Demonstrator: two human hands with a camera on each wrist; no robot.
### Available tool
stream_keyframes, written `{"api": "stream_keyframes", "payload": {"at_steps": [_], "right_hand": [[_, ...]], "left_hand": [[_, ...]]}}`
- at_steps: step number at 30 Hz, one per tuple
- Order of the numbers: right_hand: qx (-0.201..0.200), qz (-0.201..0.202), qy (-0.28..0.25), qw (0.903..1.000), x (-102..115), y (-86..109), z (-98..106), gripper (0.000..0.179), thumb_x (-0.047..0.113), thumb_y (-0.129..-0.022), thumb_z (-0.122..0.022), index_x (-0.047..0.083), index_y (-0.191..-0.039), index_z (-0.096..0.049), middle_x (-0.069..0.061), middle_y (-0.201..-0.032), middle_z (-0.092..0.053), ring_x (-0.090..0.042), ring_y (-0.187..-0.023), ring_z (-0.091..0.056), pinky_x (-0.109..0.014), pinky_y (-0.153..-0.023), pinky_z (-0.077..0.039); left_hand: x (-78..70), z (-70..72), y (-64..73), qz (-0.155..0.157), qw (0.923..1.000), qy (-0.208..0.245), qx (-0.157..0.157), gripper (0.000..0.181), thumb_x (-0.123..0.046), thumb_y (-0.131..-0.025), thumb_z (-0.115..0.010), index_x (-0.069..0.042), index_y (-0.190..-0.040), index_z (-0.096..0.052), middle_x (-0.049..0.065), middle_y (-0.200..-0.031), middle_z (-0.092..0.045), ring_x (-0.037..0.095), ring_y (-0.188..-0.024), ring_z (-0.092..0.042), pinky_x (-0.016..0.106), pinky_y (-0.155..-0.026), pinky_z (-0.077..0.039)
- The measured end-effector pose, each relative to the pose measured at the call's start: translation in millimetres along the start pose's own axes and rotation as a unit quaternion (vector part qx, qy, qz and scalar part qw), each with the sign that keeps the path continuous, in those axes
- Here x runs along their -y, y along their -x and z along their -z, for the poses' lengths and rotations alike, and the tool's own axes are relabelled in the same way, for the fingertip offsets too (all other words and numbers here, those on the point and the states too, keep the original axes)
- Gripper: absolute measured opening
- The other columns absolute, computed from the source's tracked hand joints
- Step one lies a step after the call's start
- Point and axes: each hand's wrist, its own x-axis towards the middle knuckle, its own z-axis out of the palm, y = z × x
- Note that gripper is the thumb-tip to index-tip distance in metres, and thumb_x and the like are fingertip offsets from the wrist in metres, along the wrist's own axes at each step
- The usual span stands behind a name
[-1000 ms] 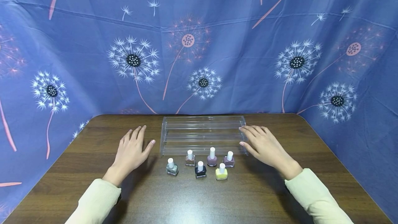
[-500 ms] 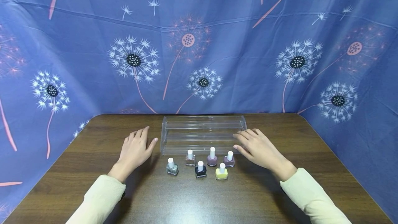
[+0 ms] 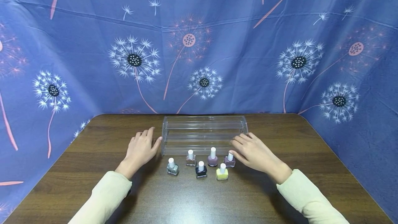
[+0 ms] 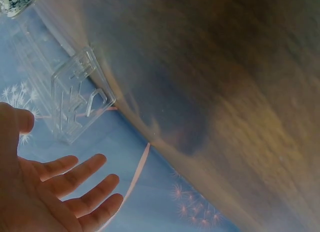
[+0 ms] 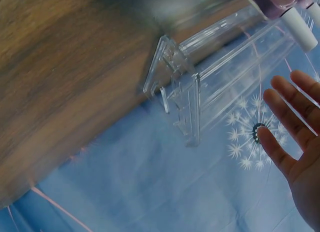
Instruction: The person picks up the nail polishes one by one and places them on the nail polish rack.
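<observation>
My left hand hovers just left of a clear, stepped plastic rack, fingers spread and holding nothing. Over the rack's right front corner is my right hand, also holding nothing; its thumb overlaps the white cap of a purple nail polish bottle. Several small polish bottles stand upright before the rack: glittery grey-green, pinkish-brown, mauve, black and yellow. In the left wrist view, relaxed fingers show beside the rack's end panel. The right wrist view shows straight fingers.
A brown wood-grain table with rounded back corners carries everything. Blue cloth printed with dandelions hangs behind the table and along both sides. The rack stands near the back edge.
Both hands have moved inward: the left one to the right, toward the rack's end, the right one to the left, toward the purple bottle. Bottles and rack have stayed put.
</observation>
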Motion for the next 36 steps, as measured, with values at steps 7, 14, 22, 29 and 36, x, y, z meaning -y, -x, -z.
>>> {"api": "stream_keyframes", "payload": {"at_steps": [7,14,22,29,36], "right_hand": [[-0.001,0.018,-0.006,0.9998,5,-2.5,-4,0.020,0.033,-0.086,-0.057,0.014,-0.086,-0.061,0.004,-0.080,-0.058,-0.017,-0.079,-0.057,-0.036,-0.073,-0.042],[0.008,0.028,-0.008,0.9995,10,-2.8,-8,0.017,0.031,-0.083,-0.061,0.015,-0.085,-0.061,0.005,-0.080,-0.057,-0.016,-0.077,-0.056,-0.034,-0.069,-0.041],[0.007,0.043,-0.010,0.9990,12,-0.1,-13,0.013,0.026,-0.079,-0.065,0.016,-0.080,-0.057,0.006,-0.076,-0.055,-0.014,-0.073,-0.055,-0.030,-0.065,-0.040],[0.010,0.046,-0.015,0.9988,14,1.0,-14,0.011,0.023,-0.078,-0.066,0.016,-0.080,-0.058,0.008,-0.074,-0.055,-0.012,-0.071,-0.054,-0.031,-0.064,-0.042],[0.010,0.049,-0.014,0.9986,15,1.1,-15,0.010,0.021,-0.078,-0.065,0.015,-0.079,-0.057,0.007,-0.072,-0.055,-0.012,-0.069,-0.054,-0.031,-0.062,-0.042]], "left_hand": [[-3.9,-5.1,-3.0,0.005,0.9999,0.001,0.011,0.059,-0.044,-0.092,-0.044,0.002,-0.130,-0.044,0.023,-0.118,-0.057,0.043,-0.103,-0.054,0.055,-0.083,-0.042],[-6.8,-9.2,-6.7,0.007,0.9996,0.006,0.025,0.057,-0.043,-0.093,-0.042,0.002,-0.129,-0.044,0.022,-0.116,-0.058,0.043,-0.103,-0.055,0.055,-0.083,-0.043],[-12.4,-12.8,-10.2,-0.002,0.9993,0.008,0.036,0.058,-0.044,-0.094,-0.039,0.002,-0.128,-0.045,0.021,-0.113,-0.061,0.041,-0.099,-0.058,0.052,-0.079,-0.046],[-14.0,-16.4,-14.5,0.004,0.9999,0.012,0.011,0.047,-0.038,-0.095,-0.039,-0.001,-0.120,-0.050,0.018,-0.099,-0.065,0.039,-0.089,-0.060,0.051,-0.073,-0.047],[-12.2,-21.6,-18.2,0.011,0.9999,0.009,0.000,0.037,-0.035,-0.095,-0.041,-0.004,-0.111,-0.053,0.018,-0.093,-0.066,0.039,-0.085,-0.060,0.051,-0.070,-0.046]]}}
